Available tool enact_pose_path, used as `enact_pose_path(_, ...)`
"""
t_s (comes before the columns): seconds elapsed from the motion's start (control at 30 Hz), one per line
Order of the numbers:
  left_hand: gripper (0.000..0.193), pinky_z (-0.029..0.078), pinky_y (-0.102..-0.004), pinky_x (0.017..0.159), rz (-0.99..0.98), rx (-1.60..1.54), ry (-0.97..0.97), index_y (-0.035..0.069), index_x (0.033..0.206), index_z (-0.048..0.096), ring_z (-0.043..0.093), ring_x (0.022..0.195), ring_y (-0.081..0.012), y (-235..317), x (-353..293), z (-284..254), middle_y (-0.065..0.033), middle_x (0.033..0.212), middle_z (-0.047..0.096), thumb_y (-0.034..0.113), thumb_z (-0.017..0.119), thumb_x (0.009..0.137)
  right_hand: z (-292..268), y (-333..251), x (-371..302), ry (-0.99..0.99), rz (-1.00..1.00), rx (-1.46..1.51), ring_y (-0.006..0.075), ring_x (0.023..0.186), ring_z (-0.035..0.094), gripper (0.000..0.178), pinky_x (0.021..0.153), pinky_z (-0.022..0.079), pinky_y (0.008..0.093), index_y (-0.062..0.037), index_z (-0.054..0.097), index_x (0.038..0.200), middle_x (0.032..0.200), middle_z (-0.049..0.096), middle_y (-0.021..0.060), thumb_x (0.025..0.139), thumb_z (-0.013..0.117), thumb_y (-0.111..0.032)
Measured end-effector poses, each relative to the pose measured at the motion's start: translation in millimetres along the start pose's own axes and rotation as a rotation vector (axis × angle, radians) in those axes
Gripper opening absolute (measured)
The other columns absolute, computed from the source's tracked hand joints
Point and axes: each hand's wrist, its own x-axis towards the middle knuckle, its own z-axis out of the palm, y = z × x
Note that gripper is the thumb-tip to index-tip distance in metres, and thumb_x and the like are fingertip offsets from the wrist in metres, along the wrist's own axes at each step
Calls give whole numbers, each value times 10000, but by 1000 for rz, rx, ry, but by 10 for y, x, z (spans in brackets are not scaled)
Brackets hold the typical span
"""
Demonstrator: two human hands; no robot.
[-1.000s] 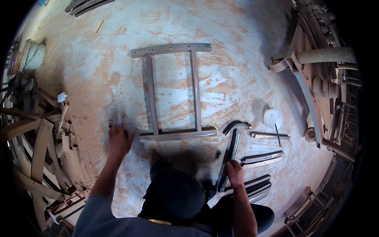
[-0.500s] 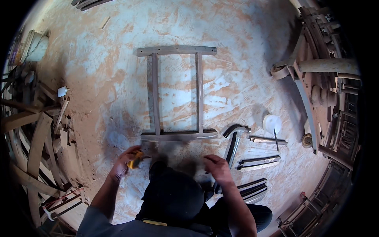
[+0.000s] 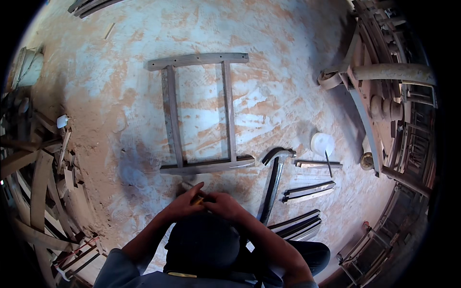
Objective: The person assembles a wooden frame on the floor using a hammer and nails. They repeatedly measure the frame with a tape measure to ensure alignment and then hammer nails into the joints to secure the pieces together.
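Note:
A wooden frame (image 3: 201, 113) of two rails joined by two uprights lies flat on the dusty floor in front of me. My left hand (image 3: 185, 204) and my right hand (image 3: 223, 205) meet just below its near rail (image 3: 206, 165). Both close around a small yellow object (image 3: 198, 199), mostly hidden by my fingers. A dark cap on my head (image 3: 201, 245) covers the lower centre of the view.
Curved dark wooden pieces (image 3: 273, 185) and short slats (image 3: 309, 191) lie to my right, beside a white tub with a brush (image 3: 322, 144). Scrap timber (image 3: 41, 192) is piled at the left. Stacked chair frames (image 3: 389, 101) line the right side.
My left hand came in from the floor at the left, my right hand from the curved pieces at the right. They now meet in front of me on the yellow object.

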Motion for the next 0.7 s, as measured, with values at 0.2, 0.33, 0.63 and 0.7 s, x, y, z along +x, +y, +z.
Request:
enact_pose_path(0.2, 458, 494, -363, 898, -237, 280, 312, 55, 1284, 566, 630, 1023, -274, -519, -520, -368, -174, 1097, 646, 204, 611, 853, -535, 31, -78, 305, -309, -321, 301, 918, 643, 422, 838, 517, 381, -18, 627, 1113, 990, 654, 177, 902, 590, -382)
enact_pose_path(0.33, 342, 498, -345, 667, -267, 371, 463, 13, 1136, 625, 616, 726, -182, -1109, -1102, -979, -116, 868, 651, 205, 614, 853, -1720, -247, -362, 565, -125, 522, 166, 661, 610, 217, 564, 502, 297, -33, 595, 937, 804, 626, 91, 969, 534, -239)
enact_pose_path(0.63, 203, 459, -299, 543, -360, 244, 547, 18, 907, 674, 583, 598, -122, -1202, -941, -967, -55, 670, 617, 213, 618, 888, -1593, -423, -430, 715, -233, 706, 181, 708, 622, 601, 558, 547, 296, 72, 446, 1312, 1058, 625, 182, 923, 647, -339)
enact_pose_path(0.7, 198, 439, -289, 523, -378, 76, 609, 15, 888, 671, 557, 572, -107, -1120, -818, -921, -42, 652, 596, 202, 608, 880, -1416, -435, -444, 652, -179, 686, 152, 696, 599, 517, 597, 513, 272, 68, 472, 1284, 984, 623, 133, 952, 608, -303)
